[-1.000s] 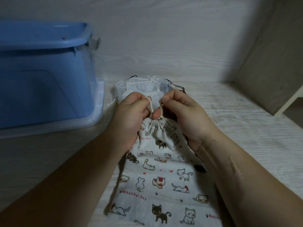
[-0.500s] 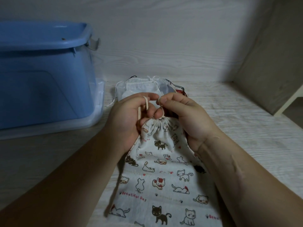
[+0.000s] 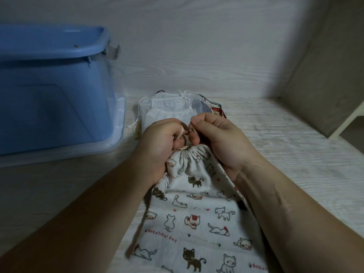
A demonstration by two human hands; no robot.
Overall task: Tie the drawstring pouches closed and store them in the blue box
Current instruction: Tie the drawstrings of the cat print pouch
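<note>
A white pouch printed with cats (image 3: 199, 217) lies flat on the pale wood surface, its mouth gathered tight between my hands. My left hand (image 3: 159, 146) pinches one strand of its cream drawstring (image 3: 182, 133). My right hand (image 3: 218, 138) pinches the other strand just above the gathered mouth. Behind my hands lies a pile of other pouches (image 3: 169, 109), a sheer white one on top. The blue box (image 3: 53, 91) stands at the left, its top open.
The blue box stands on a clear plastic lid (image 3: 118, 131). A wall runs along the back, and a side panel (image 3: 325, 75) closes off the right. Bare wood surface lies to the right of the pouches.
My fingers have worked the drawstring strands across each other above the pouch mouth; both hands have shifted slightly away from me. The pouch body has stayed in place.
</note>
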